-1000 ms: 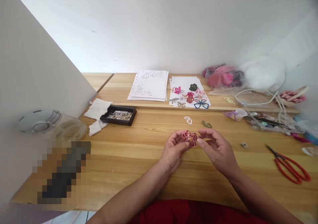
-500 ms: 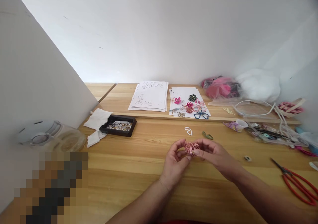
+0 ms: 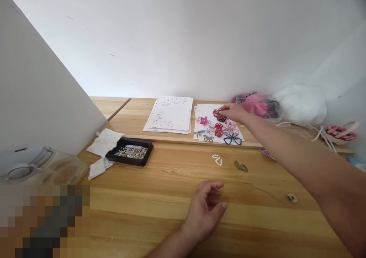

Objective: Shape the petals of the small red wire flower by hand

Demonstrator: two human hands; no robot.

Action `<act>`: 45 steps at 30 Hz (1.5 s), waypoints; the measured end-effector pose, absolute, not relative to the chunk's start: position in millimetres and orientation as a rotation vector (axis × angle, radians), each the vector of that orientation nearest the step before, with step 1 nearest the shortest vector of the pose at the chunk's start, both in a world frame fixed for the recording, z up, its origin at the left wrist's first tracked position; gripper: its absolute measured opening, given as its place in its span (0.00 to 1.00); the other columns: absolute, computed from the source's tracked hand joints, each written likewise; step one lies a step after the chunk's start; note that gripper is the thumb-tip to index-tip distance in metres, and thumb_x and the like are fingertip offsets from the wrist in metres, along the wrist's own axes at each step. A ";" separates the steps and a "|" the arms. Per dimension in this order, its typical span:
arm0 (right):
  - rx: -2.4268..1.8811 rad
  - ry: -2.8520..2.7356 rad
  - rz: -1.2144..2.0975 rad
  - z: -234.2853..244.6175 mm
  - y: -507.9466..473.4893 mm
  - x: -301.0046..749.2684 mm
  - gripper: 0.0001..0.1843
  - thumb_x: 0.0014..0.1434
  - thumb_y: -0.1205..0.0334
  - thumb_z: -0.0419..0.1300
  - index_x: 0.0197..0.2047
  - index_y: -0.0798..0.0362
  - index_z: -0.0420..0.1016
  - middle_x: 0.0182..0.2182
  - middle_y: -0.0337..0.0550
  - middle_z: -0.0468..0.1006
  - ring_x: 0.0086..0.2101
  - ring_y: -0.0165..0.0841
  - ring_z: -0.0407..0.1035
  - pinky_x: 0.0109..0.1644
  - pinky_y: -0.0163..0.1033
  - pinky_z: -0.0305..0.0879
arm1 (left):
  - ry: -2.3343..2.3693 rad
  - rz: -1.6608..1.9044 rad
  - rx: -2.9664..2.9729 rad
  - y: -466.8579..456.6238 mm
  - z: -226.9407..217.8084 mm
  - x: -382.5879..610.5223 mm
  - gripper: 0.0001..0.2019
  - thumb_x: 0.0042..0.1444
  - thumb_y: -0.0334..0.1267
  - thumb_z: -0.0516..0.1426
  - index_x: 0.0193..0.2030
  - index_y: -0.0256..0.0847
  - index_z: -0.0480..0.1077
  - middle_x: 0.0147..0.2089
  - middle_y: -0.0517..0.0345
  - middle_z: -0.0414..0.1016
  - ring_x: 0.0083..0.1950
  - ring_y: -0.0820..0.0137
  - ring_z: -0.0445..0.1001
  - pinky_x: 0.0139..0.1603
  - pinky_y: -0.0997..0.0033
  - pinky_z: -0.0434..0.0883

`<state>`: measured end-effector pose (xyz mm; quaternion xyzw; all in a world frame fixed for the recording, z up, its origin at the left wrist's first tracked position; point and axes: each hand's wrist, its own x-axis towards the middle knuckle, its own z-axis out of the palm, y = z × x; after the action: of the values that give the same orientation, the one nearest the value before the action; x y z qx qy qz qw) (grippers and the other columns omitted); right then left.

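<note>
My right hand [image 3: 233, 112] is stretched out to the raised back shelf and pinches a small red quilled paper flower [image 3: 216, 114] over a white sheet [image 3: 210, 109] that carries several coloured paper flowers and butterflies. A dark flower [image 3: 222, 119] lies just under the red one. My left hand [image 3: 207, 208] rests near the front of the wooden table [image 3: 160, 197], fingers loosely curled and apart, holding nothing. Two loose paper loops lie between my hands, a white paper loop [image 3: 217, 159] and a green paper loop [image 3: 240, 166].
A stack of white pattern sheets [image 3: 170, 114] lies left of the flower sheet. A black tray of beads [image 3: 130, 152] and tissue [image 3: 104, 141] sit at the left, beside a clear jar [image 3: 48, 168]. Pink and white bags [image 3: 257, 103] fill the back right; a small coil [image 3: 292, 197] lies on the table.
Both hands held the red flower together near the table's middle. Now my right hand has carried it up to the sheet on the shelf, and my left hand has let go.
</note>
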<state>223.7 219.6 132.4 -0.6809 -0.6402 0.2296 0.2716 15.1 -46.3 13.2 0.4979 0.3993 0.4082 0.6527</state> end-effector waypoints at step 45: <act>-2.036 -2.063 0.322 87.0 295.0 245.8 0.21 0.63 0.66 0.56 0.57 0.49 0.78 0.54 0.42 0.77 0.53 0.38 0.71 0.59 0.39 0.64 | 0.907 0.886 1.086 -39.6 -0.6 15.5 0.19 0.55 0.32 0.61 0.55 0.38 0.72 0.51 0.45 0.70 0.50 0.64 0.73 0.49 0.65 0.73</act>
<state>245.8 295.0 87.0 -0.6936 -0.7030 0.1098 0.1125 15.5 -39.6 -0.6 0.4819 0.4025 0.3933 0.6716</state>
